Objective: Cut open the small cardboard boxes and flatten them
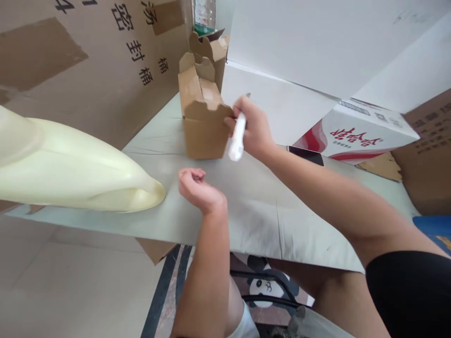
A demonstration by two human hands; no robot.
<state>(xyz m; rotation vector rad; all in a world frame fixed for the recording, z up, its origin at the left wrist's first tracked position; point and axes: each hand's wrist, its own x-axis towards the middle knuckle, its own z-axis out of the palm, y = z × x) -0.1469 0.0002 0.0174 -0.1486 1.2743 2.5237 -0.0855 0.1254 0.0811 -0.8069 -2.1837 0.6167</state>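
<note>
My right hand (254, 129) is closed around a tool with a white handle (238, 136). A small grey tip shows above the knuckles, and the tool's exact kind is unclear. The thumb and fingertips of this hand are at the right edge of a brown cardboard box (206, 136), which stands upright with its scalloped top flaps raised. Just in front of the box, my left hand (199, 188) is curled into a loose fist above the table, apart from the box. Nothing shows in its fingers, and the palm is turned away.
A pale yellow tapering form (88, 169) reaches in from the left over the table (246, 206). Large cartons (105, 84) and white boxes (282, 108) stand behind. A dark flat object (306, 156) lies by a red-and-white box (359, 134). A bottle (204, 16) stands at the back.
</note>
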